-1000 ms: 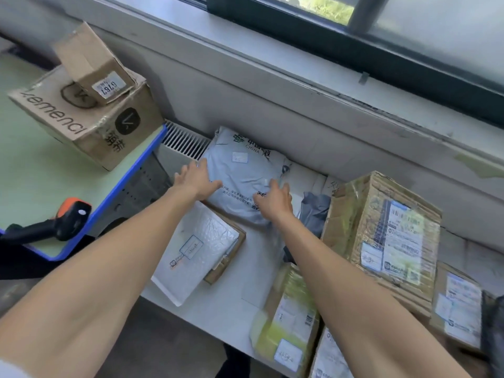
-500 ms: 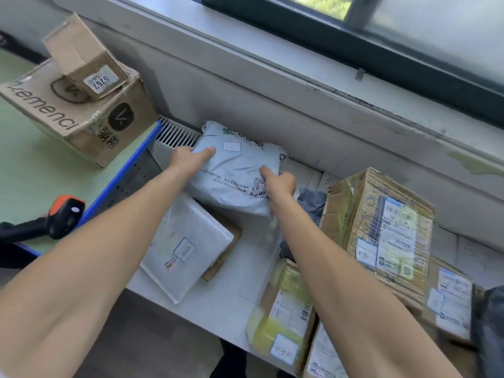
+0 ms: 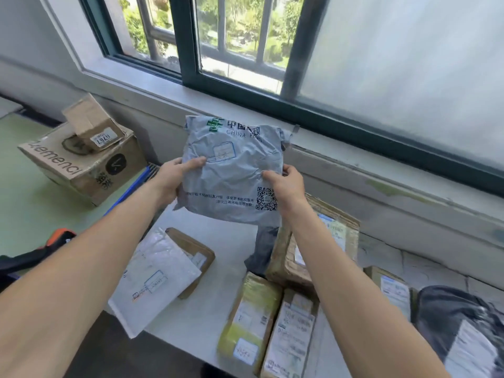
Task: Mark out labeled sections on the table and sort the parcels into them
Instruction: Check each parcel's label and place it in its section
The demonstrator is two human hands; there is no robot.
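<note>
An orange-and-black tool (image 3: 56,237) at far left is cut off by the frame edge. The left hand (image 3: 171,177) pinches the grey mailer (image 3: 231,175) by its left edge, and the right hand (image 3: 287,184) grips the right edge, both with fingers hidden behind. The mailer hangs upright above the white table (image 3: 229,241), its stamped label unreadable. A dark bag (image 3: 458,323) at far right is cropped.

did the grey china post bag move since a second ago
Yes. The grey bag went up: it lay on the white table behind the white envelope, and now the left hand and right hand hold it above the table.
</note>
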